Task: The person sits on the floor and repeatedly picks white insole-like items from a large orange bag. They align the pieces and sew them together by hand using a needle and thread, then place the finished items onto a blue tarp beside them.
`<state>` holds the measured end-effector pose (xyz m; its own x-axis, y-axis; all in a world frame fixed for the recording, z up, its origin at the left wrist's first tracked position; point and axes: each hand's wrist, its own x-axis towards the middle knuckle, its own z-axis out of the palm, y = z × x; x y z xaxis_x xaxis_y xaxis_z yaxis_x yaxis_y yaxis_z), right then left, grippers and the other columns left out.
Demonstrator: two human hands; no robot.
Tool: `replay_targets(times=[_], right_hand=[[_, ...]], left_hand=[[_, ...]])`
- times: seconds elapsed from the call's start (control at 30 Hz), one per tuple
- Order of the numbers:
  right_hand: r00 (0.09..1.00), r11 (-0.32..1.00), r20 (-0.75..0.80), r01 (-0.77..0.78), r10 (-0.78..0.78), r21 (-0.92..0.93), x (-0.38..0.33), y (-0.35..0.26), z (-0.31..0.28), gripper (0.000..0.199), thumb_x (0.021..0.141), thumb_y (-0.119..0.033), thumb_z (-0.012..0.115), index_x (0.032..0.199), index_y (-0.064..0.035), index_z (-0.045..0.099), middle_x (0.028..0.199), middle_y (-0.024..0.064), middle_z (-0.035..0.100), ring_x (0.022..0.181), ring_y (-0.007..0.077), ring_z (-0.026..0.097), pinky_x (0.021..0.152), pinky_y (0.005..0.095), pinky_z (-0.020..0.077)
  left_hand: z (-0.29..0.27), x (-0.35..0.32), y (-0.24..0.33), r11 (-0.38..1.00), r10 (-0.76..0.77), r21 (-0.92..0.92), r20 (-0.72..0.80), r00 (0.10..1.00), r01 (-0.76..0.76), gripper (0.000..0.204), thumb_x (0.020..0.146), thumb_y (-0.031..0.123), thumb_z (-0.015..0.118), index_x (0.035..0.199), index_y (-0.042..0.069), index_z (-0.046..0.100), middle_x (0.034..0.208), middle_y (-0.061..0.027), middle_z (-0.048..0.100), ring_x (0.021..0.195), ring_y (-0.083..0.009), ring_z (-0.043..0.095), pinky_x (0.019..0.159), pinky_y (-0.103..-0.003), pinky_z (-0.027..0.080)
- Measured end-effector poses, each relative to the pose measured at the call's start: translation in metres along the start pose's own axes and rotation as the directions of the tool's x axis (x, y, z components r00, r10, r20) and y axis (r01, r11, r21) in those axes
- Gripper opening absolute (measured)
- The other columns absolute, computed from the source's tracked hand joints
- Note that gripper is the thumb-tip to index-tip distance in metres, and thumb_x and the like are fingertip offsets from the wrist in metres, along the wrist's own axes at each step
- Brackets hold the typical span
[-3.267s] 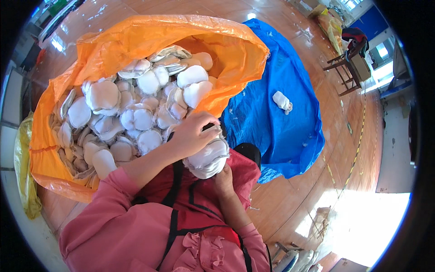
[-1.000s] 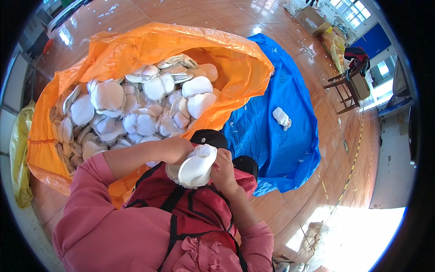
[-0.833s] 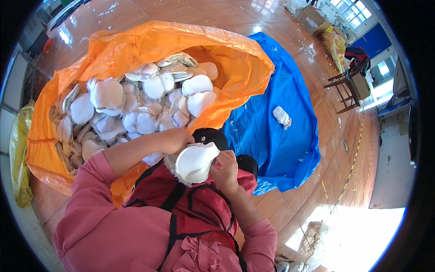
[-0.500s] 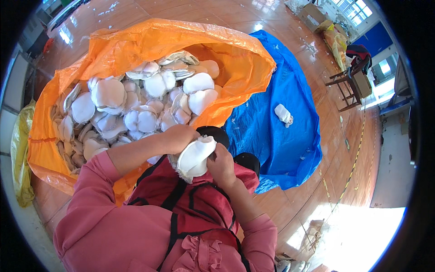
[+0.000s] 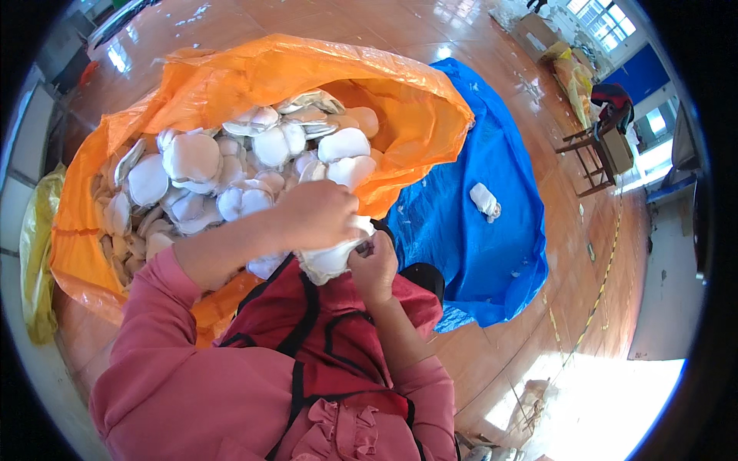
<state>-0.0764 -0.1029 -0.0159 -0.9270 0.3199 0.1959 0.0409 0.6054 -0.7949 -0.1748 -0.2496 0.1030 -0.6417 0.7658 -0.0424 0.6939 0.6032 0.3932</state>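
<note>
Holding, head view: white pad stack (image 5: 327,263) above the red apron (image 5: 354,307) over the lap, between both hands, near the rim of the orange sack (image 5: 257,65).
Right hand (image 5: 374,266): fingers curled nearly closed, seemingly pinching the stack's right edge.
Left hand (image 5: 317,210): bent over the stack's far side, fingertips hidden; cannot tell how closed, or on what.
Handling: soft layers look prone to slip; best a firm right pinch, edges lined up, light pressure against creasing.
Sack: mouth wide, heaped with loose white pads (image 5: 192,158).
Blue sheet (image 5: 500,253): right of the sack, small white bundle (image 5: 483,199) on it.
Floor (image 5: 484,357): reddish tiles, striped line (image 5: 607,269) at right.
Room: wooden chair (image 5: 576,146), cardboard box (image 5: 533,32), window (image 5: 600,21), bright sunlight lower right.
</note>
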Motion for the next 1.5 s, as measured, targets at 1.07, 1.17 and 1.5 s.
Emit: replay_targets(times=[1.07, 1.17, 1.5], right_hand=[[0.998, 0.987, 0.064, -0.014, 0.003, 0.161, -0.023, 0.021, 0.027, 0.034, 0.070, -0.014, 0.080, 0.077, -0.0036, 0.048, 0.071, 0.0118, 0.051, 0.064, 0.0298, 0.054, 0.058, 0.0391, 0.0448], [0.994, 0.987, 0.100, -0.051, 0.036, 0.153, -0.023, 0.021, 0.024, 0.033, 0.071, -0.014, 0.079, 0.077, -0.0034, 0.048, 0.072, 0.0125, 0.051, 0.065, 0.0303, 0.054, 0.059, 0.0394, 0.0449], [1.000, 0.987, 0.006, -0.018, 0.017, 0.160, -0.024, 0.027, 0.037, 0.030, 0.072, -0.013, 0.077, 0.080, -0.0040, 0.050, 0.076, 0.0132, 0.052, 0.068, 0.0340, 0.056, 0.060, 0.0418, 0.0457]], left_hand=[[0.109, -0.007, -0.057, 0.947, 0.294, 0.069, -0.572, 0.766, -0.313, 0.022, 0.070, 0.023, 0.078, 0.087, 0.011, 0.069, 0.093, -0.0031, 0.063, 0.094, -0.0260, 0.060, 0.079, -0.038, 0.048], [0.087, -0.016, -0.043, 0.916, 0.385, 0.096, -0.484, 0.786, -0.389, 0.022, 0.069, 0.021, 0.078, 0.088, 0.012, 0.071, 0.094, -0.0030, 0.062, 0.095, -0.0245, 0.059, 0.081, -0.038, 0.048], [0.112, -0.012, -0.035, 0.966, 0.050, -0.206, -0.449, 0.892, -0.157, 0.010, 0.072, 0.009, 0.075, 0.079, 0.008, 0.068, 0.091, -0.0047, 0.064, 0.089, -0.0273, 0.062, 0.075, -0.039, 0.051]])
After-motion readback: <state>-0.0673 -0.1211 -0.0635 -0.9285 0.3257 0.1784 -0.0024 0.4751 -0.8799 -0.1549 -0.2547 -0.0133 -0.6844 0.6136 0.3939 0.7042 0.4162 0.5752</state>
